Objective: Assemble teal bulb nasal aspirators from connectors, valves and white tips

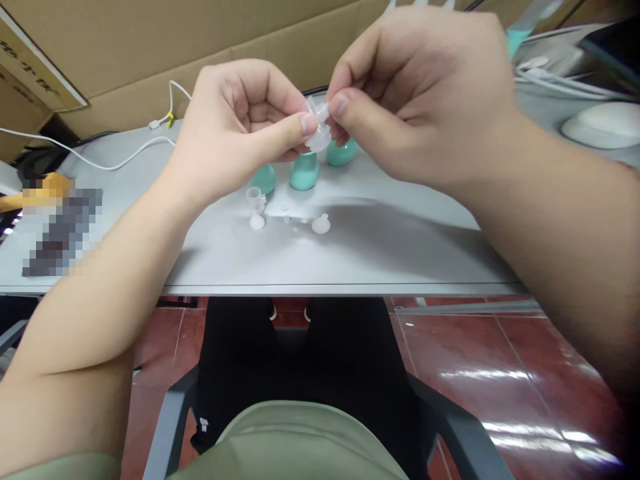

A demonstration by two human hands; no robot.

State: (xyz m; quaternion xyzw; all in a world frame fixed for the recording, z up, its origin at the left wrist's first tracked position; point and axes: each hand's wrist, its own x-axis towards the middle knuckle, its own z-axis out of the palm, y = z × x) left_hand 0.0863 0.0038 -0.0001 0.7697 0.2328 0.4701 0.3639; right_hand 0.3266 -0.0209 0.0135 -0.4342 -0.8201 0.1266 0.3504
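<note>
A small translucent plastic piece [320,137] is raised above the desk between my two hands. My left hand [250,113] pinches it between thumb and forefinger. From the other side my right hand [400,100] closes thumb and forefinger on its upper end. Behind and below my fingers stand teal rounded bulbs, among them a middle one [304,172], a left one [263,179] and a partly covered right one [341,153]. Closer to me lie a clear plastic cup-like part [255,198], a white cone-shaped part [257,221] and a white round part [321,224], with tiny clear bits nearby.
Cardboard [150,47] walls the back of the grey desk [225,260]. A white cable [125,163] runs along the left, near a blurred-out dark object [63,233]. On the right are a white rounded object [603,125] and more cables. Chair armrests [173,413] flank my lap.
</note>
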